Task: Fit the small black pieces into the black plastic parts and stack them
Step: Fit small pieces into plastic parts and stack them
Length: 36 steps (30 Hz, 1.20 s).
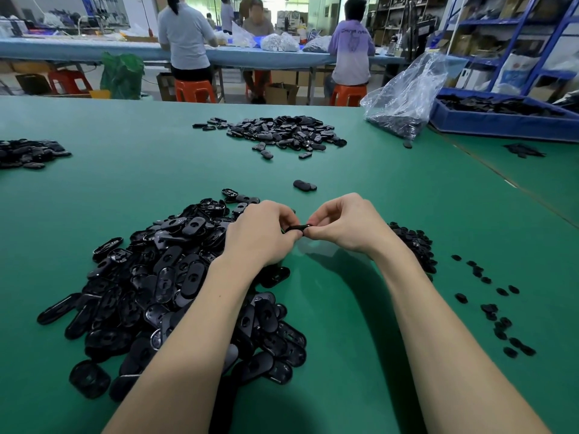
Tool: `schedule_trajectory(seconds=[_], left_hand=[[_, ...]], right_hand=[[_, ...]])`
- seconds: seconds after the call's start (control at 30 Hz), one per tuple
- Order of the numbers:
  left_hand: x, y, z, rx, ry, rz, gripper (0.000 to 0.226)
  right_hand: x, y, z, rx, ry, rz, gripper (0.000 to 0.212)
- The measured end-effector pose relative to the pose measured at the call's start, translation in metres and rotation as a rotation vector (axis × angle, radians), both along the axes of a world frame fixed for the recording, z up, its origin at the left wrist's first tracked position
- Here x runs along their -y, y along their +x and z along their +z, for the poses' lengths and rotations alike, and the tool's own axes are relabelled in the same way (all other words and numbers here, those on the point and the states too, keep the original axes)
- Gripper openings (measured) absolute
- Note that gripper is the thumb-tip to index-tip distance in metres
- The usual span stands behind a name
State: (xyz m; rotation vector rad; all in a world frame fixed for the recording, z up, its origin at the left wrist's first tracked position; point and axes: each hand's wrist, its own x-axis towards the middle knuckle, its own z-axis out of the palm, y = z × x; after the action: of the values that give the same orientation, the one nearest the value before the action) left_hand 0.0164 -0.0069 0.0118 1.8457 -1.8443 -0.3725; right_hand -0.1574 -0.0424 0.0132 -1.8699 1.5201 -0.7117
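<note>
Right now, grip: the left hand [261,234] and the right hand [343,225] both pinch one black plastic part [296,227] between curled fingertips, held above the green table [360,324] at the middle of the scene.
Small piece: hidden by the fingers; whether it is seated in the part cannot be told.
Risk, misfit: pressed at a tilt, the piece may sit crooked or pop out, since the fingers cover the seat.
Risk, drop: the part is thin and held only at its ends; a slip would likely send it into the near-left heap of unfitted parts [175,292], where it would be hard to tell apart.
Supply of pieces: a small dark mound [415,245] lies just right of the right wrist, with loose pieces [498,311] scattered further right.
Stack: two parts [304,185] lie just beyond the hands, probably the start of it.
Obstacles: the left forearm lies across the near heap, so a sweep could scatter it.
Far side: another pile [282,133], a clear bag [404,98], a blue crate [507,117], seated workers beyond.
</note>
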Motion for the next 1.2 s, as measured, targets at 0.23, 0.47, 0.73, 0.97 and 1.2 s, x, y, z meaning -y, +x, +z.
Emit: schedule_trajectory(seconds=[0.23, 0.47, 0.73, 0.97, 1.2], left_hand=[[0.000, -0.001, 0.000, 0.015, -0.048, 0.016, 0.007], [0.002, -0.001, -0.007, -0.138, -0.087, 0.066, 0.011], [0.001, 0.006, -0.010, 0.235, -0.158, 0.055, 0.028], [0.001, 0.007, -0.012, 0.280, -0.132, 0.042, 0.025], [0.001, 0.007, -0.013, 0.271, -0.123, 0.040, 0.021]], right_hand=[[-0.003, 0.005, -0.003, -0.007, -0.082, -0.018, 0.013], [-0.005, 0.000, -0.006, -0.163, -0.262, 0.076, 0.025], [0.033, 0.012, -0.011, -0.205, -0.272, -0.188, 0.019], [0.099, 0.035, -0.005, -0.275, -0.163, -0.299, 0.020], [0.091, 0.027, -0.010, -0.254, -0.235, -0.220, 0.022]])
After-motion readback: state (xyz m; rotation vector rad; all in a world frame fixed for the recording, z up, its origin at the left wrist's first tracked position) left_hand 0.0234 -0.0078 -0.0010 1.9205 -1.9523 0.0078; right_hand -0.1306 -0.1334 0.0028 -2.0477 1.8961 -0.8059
